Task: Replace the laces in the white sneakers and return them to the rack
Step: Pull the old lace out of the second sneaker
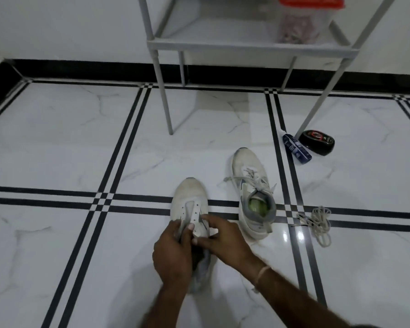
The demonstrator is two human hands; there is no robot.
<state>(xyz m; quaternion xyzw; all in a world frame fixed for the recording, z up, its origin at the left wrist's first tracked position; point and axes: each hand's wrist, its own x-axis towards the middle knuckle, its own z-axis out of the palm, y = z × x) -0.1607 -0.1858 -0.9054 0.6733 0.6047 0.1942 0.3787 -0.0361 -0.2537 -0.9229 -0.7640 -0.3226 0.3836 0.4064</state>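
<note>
Your left hand [173,254] has its fingers curled round the tongue of the near white sneaker [189,197], and your right hand [225,240] pinches the eyelet flap just beside it. Whether a lace end is between those fingers, I cannot tell. The toe of this sneaker points away from your grip, and its front eyelets show no lace. To the right of your hands stands the second white sneaker [251,171], laced. Further right a loose lace [317,223] lies on the tiled floor [57,143]. Far beyond your grip stands the grey rack [246,47].
</note>
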